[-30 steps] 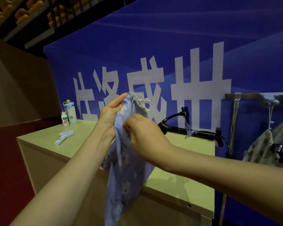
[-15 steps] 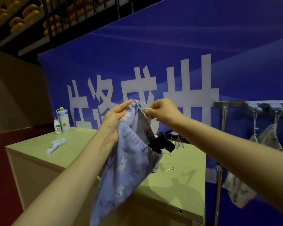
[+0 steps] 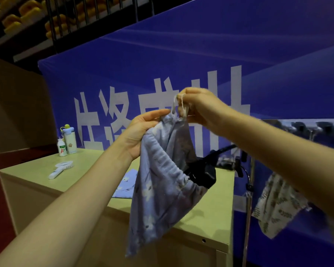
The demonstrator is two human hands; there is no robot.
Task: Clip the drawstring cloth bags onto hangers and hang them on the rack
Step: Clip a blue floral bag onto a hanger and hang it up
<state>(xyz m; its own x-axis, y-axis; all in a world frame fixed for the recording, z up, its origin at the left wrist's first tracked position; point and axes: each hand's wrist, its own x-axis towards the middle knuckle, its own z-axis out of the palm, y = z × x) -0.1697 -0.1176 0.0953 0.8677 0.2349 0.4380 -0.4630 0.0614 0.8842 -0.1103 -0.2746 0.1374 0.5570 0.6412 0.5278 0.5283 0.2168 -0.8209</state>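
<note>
A pale blue flowered drawstring bag [image 3: 158,191] hangs in front of me above the table. My left hand [image 3: 141,130] holds its gathered top edge, thumb behind the cloth and fingers stretched along it. My right hand [image 3: 199,105] pinches the white drawstring [image 3: 178,105] and holds it up above the bag's mouth. A black clip hanger [image 3: 204,174] is clipped on the bag's right side. A second blue bag [image 3: 125,184] lies flat on the table behind it. The metal rack [image 3: 301,122] at the right carries a white patterned bag [image 3: 278,205].
The pale green table [image 3: 35,176] carries two bottles [image 3: 67,143] at its far left and a white brush [image 3: 62,168]. More black hangers [image 3: 237,162] lie at its far right. The rack's upright pole [image 3: 248,218] stands beside the table. A blue banner [image 3: 239,45] fills the background.
My right hand has risen and pulled the drawstring up above the bag's mouth. The bag has opened out and hangs lower, with the black hanger at its side.
</note>
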